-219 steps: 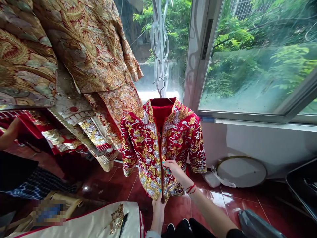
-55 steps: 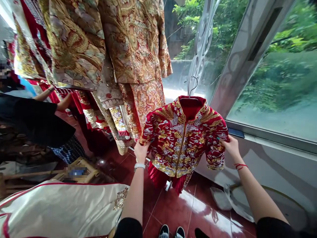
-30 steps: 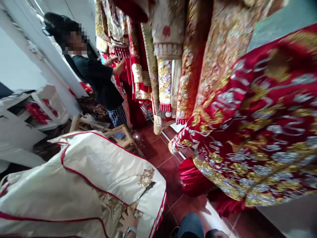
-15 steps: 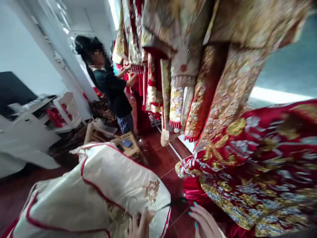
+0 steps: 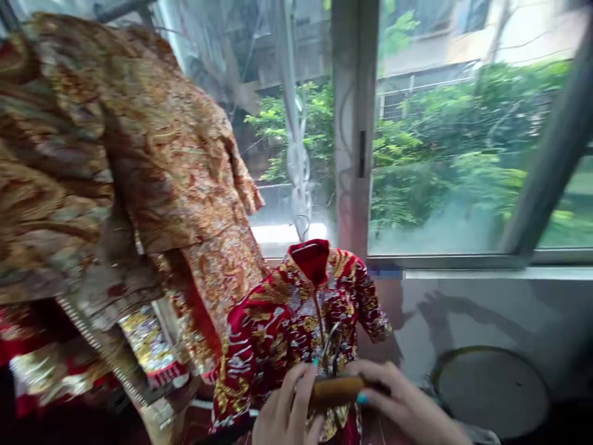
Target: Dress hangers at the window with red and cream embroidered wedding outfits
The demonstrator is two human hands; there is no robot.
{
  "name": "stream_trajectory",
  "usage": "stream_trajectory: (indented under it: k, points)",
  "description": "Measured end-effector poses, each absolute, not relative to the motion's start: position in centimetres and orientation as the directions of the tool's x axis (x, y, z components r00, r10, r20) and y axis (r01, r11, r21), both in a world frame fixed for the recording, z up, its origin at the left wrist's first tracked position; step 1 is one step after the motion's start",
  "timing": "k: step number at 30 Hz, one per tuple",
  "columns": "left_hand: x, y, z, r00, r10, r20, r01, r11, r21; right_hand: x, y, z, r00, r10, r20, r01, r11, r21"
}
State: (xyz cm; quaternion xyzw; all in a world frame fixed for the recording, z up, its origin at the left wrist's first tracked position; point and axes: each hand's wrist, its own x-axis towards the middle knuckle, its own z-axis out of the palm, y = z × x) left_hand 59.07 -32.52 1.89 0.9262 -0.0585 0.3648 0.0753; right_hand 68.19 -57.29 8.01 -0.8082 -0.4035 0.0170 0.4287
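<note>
A small red jacket [image 5: 287, 327] with gold and silver embroidery hangs on a wire hook from a white scrolled window bar [image 5: 296, 161]. In front of its lower half both my hands hold a brown wooden hanger [image 5: 334, 390] with a metal hook. My left hand [image 5: 287, 414] grips the hanger's left end, fingers curled round it. My right hand [image 5: 407, 408] closes on the right end, nails painted teal. The picture is blurred by motion.
Large gold-embroidered robes [image 5: 120, 161] hang at the left, with more red and gold garments below them. A window [image 5: 463, 148] with green trees behind fills the right. A round flat disc [image 5: 491, 389] leans against the white wall under the sill.
My view swung from the cream garment bag and the other person at the left back to the window. Both hands left the bag and now hold a wooden hanger before the red jacket.
</note>
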Motion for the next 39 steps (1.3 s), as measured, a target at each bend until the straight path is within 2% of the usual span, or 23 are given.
stream_trajectory:
  k: [2,3,6,9,14,23,32,39]
  points:
    - [62.8,-34.8,8.0,0.669,-0.259,0.697,-0.299,-0.952,-0.067,70.5,-59.6,12.1,0.699,0.646,0.306,0.625,-0.346,-0.700]
    - [64.5,-35.8,10.7,0.640,-0.286,0.713,-0.311,-0.945,-0.100,71.8,-60.1,14.1,0.713,0.619,0.331,0.643,-0.388,-0.660]
    - [69.1,-37.0,16.2,0.631,-0.259,0.731,-0.294,-0.952,-0.083,75.3,-59.9,19.0,0.738,0.500,0.454,0.674,-0.510,-0.535]
    - [72.6,-35.9,18.4,0.618,-0.173,0.767,-0.320,-0.946,0.044,77.6,-57.8,22.1,0.730,0.386,0.563,0.667,-0.582,-0.466]
    - [75.2,-32.7,19.3,0.596,-0.070,0.800,-0.388,-0.898,0.210,78.8,-54.4,24.3,0.678,0.327,0.659,0.681,-0.617,-0.395]
    - [76.1,-31.2,20.3,0.674,-0.021,0.739,-0.389,-0.860,0.330,79.7,-52.2,25.2,0.695,0.365,0.620,0.657,-0.672,-0.342]
    - [76.0,-28.3,19.4,0.674,-0.052,0.737,-0.461,-0.809,0.365,76.3,-50.4,24.9,0.752,0.310,0.581,0.574,-0.741,-0.349]
    - [77.1,-27.3,19.1,0.627,-0.065,0.776,-0.521,-0.776,0.355,76.3,-50.2,24.5,0.790,0.268,0.551,0.551,-0.705,-0.447]
